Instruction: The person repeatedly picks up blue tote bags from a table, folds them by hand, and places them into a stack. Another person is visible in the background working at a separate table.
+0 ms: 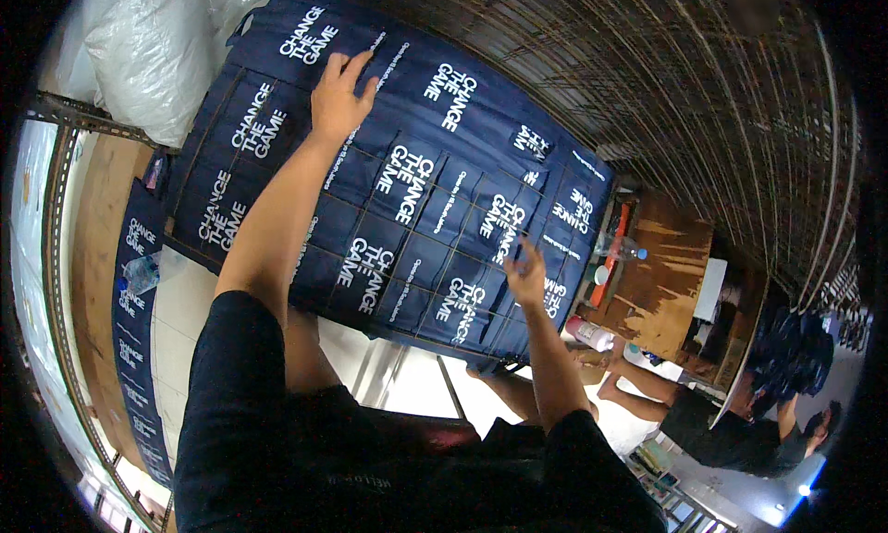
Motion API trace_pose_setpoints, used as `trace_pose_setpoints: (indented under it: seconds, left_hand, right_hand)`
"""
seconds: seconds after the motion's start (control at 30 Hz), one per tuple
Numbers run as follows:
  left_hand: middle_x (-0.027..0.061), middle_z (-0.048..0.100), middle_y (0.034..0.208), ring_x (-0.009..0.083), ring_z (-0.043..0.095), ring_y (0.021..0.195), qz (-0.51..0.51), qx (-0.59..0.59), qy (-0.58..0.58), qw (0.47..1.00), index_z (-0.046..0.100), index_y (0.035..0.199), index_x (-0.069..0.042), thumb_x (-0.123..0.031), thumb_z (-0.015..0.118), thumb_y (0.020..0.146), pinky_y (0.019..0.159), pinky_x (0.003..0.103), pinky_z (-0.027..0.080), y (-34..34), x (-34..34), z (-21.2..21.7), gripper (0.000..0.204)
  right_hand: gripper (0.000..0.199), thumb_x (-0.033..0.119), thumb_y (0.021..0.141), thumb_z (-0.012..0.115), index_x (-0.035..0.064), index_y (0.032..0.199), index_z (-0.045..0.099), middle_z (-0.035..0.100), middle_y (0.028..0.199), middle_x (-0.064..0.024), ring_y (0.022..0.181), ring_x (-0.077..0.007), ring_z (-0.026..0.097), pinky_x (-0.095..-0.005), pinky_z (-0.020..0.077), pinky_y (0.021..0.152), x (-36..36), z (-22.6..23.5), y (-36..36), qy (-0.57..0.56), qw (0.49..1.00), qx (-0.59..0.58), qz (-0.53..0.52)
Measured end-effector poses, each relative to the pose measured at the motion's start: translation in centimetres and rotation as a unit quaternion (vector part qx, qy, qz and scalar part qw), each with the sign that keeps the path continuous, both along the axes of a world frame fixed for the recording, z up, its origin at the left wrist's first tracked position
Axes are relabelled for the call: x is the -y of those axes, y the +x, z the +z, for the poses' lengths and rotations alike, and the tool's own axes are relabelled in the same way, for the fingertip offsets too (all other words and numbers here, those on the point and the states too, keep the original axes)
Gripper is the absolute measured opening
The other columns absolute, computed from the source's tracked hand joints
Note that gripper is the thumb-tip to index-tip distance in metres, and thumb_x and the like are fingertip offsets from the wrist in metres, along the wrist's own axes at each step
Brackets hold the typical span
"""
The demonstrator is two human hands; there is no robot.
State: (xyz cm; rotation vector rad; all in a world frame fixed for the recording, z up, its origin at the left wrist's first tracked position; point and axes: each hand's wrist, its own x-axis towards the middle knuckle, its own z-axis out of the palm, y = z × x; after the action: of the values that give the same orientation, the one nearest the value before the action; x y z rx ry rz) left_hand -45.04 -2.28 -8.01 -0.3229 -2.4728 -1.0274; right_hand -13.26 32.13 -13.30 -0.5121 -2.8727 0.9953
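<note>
A large spread of navy cloth (pixel 370 103) with white printed lettering fills the middle, marked off into rectangles by thin brownish lines. My left hand (pixel 340 98) reaches to its far part, palm down, fingers spread on or just above the fabric. Near the right-hand side of the cloth is my right hand (pixel 526 274), its fingers loosely bent and apart. Neither hand shows anything held. Whether the right fingertips touch the cloth I cannot tell.
White plastic sacks (pixel 148 57) stand at the far left. A navy printed strip (pixel 129 348) hangs by a metal rack, near a clear bottle (pixel 141 274). Wire mesh (pixel 703 89) rises behind. A worn wooden table (pixel 652 274) and another person (pixel 721 431) are to the right.
</note>
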Motion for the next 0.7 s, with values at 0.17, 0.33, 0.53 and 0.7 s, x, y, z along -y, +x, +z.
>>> trace_pose_setpoints:
  seconds: [0.17,0.33,0.53,0.7]
  left_hand:
    - [0.0071,0.053,0.093,0.0247,0.058,0.084,-0.025,-0.074,0.043,0.996,0.059,0.118,-0.017,-0.021,0.071,0.075,0.071,0.036,0.05,1.6,-0.6,7.9,0.045]
    - [0.0054,0.056,0.084,0.0162,0.052,0.07,-0.16,0.074,0.125,0.976,0.057,0.121,-0.013,-0.023,0.075,0.072,0.064,0.029,0.047,8.9,-0.5,16.0,0.053]
    - [0.0068,0.06,0.115,0.0173,0.058,0.091,-0.475,0.332,0.108,0.808,0.056,0.113,-0.006,-0.016,0.079,0.071,0.073,0.03,0.047,30.9,1.0,26.7,0.049]
    - [0.0076,0.061,0.108,0.0165,0.058,0.09,-0.689,0.429,0.176,0.557,0.041,0.138,-0.008,-0.024,0.075,0.079,0.076,0.03,0.048,44.4,1.2,25.9,0.07]
  right_hand:
    - [0.055,0.014,0.08,0.071,0.0015,0.129,0.049,0.051,0.126,-0.0182,0.081,-0.0153,0.062,-0.0269,0.0511,0.073,2.0,3.4,13.6,-0.117,0.986,0.104,-0.055]
    - [0.053,0.014,0.081,0.07,-0.0041,0.126,0.047,0.057,0.113,-0.0213,0.081,-0.0224,0.065,-0.0319,0.0532,0.071,4.1,10.9,20.8,-0.194,0.966,0.155,-0.069]
    - [0.048,0.013,0.078,0.07,-0.006,0.118,0.052,0.065,0.094,-0.021,0.078,-0.0241,0.068,-0.0343,0.0535,0.072,4.5,7.8,29.3,-0.269,0.958,0.079,-0.057]
    - [0.047,0.021,0.075,0.072,-0.0001,0.115,0.059,0.066,0.1,-0.02,0.081,-0.0277,0.068,-0.0348,0.0525,0.073,4.6,4.7,30.0,-0.23,0.964,0.125,-0.053]
